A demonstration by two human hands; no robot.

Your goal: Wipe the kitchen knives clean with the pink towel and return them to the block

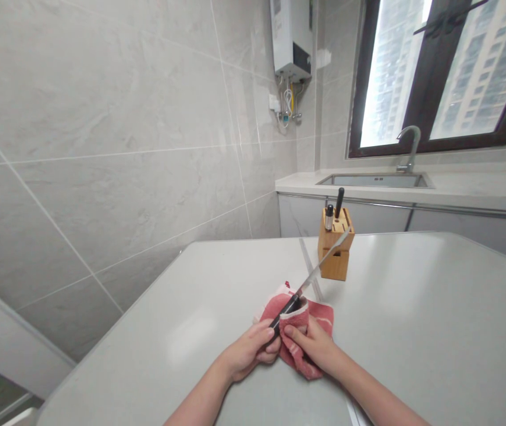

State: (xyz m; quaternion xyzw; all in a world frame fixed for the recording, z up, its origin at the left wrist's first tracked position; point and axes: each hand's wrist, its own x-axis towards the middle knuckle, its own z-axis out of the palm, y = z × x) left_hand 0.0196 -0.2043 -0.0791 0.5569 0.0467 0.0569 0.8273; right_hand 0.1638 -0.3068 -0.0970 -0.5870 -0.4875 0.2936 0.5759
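Note:
My left hand (253,350) is closed around the rear of the black handle of a knife (287,307). The blade points up and away to the right, passing in front of the wooden knife block from my viewpoint. In my right hand (317,346) is a bunched red and white cloth (295,349), gripped with the thumb on top. Part of the cloth is folded up beside the handle, and the rest spreads out behind and under it. The fingers of my right hand are mostly hidden by the cloth.
A wooden knife block (335,266) with two black-handled tools in it stands on the white table (146,337), beyond the cloth. Behind the table is a counter with a sink (372,180) and a tap (412,148). A tiled wall (123,106) runs along the left.

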